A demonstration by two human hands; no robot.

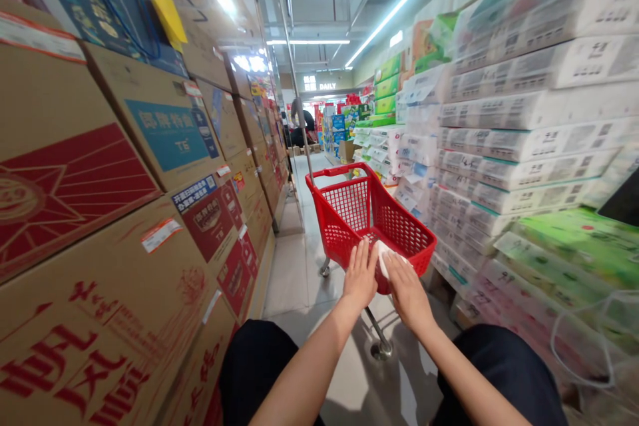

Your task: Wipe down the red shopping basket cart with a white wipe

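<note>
A red plastic shopping basket cart (405,225) with lattice sides stands on metal legs in front of me. My left hand (360,276) rests on its near rim, fingers stretched out and holding nothing. Beside it, my right hand (405,286) presses a folded white cloth or tissue (383,258) against the same near side. Part of the white piece is hidden under the right fingers. From above, the inside of the cart shows a bare red bottom.
Stacked cardboard boxes (100,306) line the left, behind them a thin metal pole (299,106). On the right rise wrapped paper packs (524,140) and green packs (574,239). Tiled floor (289,279) runs down the aisle. A dark-clothed person (302,130) is far ahead.
</note>
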